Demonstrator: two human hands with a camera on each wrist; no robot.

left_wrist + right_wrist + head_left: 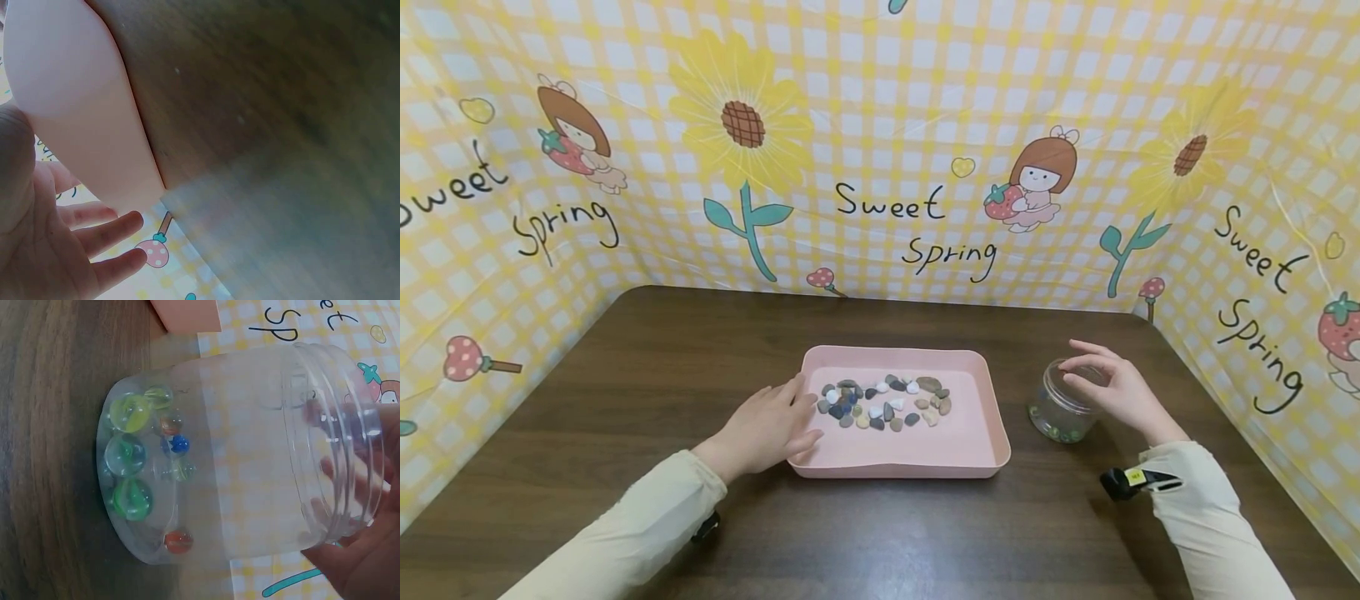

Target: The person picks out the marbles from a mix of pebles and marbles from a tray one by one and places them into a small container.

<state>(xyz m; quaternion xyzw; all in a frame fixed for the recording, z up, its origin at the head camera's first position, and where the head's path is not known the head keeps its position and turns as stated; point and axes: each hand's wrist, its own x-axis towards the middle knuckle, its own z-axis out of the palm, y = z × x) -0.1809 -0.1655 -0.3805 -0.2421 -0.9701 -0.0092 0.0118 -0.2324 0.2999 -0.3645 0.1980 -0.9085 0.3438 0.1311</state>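
Note:
My left hand [767, 429] is at the left side of a pink tray [910, 454], its fingers loosely spread over the rim. In the left wrist view the thumb is right at the tray's outer wall and the fingers [109, 236] reach out loosely. Several small pebbles [887, 411], grey, white, tan and dark, lie in the tray. To the right, my right hand [1116, 392] is at the mouth of a clear screw-neck jar [1052, 408], thumb and fingers apart. Glass marbles [132, 499] in green, yellow, blue and red sit on the jar's bottom.
A dark wooden table [880, 542] carries the tray and jar. A yellow checked cloth [880, 100] with printed flowers and figures rises along its back and both sides.

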